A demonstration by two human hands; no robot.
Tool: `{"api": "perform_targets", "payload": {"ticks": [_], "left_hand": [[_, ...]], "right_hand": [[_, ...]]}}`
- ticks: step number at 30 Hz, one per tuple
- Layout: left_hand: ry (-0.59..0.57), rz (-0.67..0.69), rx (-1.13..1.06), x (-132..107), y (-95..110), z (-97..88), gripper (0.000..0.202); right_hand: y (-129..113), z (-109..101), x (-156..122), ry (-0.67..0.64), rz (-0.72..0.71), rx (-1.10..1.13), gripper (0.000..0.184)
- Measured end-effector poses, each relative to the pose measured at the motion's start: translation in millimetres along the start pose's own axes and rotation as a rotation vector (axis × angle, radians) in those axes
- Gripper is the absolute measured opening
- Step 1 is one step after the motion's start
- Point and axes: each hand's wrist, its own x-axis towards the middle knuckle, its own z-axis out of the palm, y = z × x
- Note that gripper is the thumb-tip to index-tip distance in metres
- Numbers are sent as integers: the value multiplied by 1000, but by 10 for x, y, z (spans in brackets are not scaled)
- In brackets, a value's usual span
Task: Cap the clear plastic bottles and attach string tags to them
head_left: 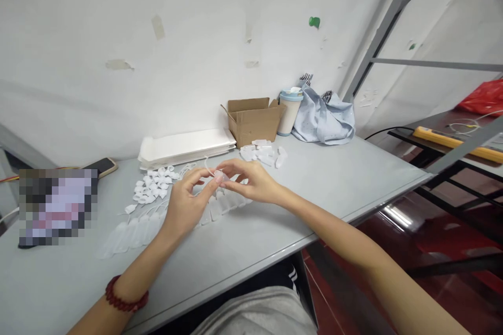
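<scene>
My left hand [187,198] and my right hand [254,180] meet above the desk, fingertips pinched round a small translucent plastic piece [220,176]. A thin white cord [208,166] curves up from it; the rest of the piece is hidden by fingers. Below my hands lies a row of flat translucent plastic pieces [226,200]. More of these pieces [133,233], some with thin white cords, line up left of my left wrist. Just behind them sits a pile of small white caps [151,186], with one cap [129,209] apart.
Behind my hands are a white tray stack [188,147], an open cardboard box [255,123] and loose translucent pieces [261,153]. A blue-lidded cup [288,115] and light blue cloth bag [324,118] stand right. A phone [104,166] lies left. The grey desk [314,178] ends near my body.
</scene>
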Motion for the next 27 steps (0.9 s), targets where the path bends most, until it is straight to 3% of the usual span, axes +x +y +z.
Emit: {"api": "perform_targets", "payload": {"ticks": [5,9,12,16,20,27], "left_hand": [[29,86,146,121,21,-49,27],[29,516,480,254,23,-69,41],[1,677,706,321,40,0,45],[33,726,853,382,72,167,44],[-6,758,902,467,58,349,42],[-157,560,757,509,40,661,43]], "right_hand": [[25,-79,50,71,134,137,30],[81,-150,99,125,270,309,30],[102,-217,126,136,283,367,26],[167,-304,157,167,327,373,21],[287,-408,183,149,395,383,21],[417,-793,149,-79,537,203,13]]}}
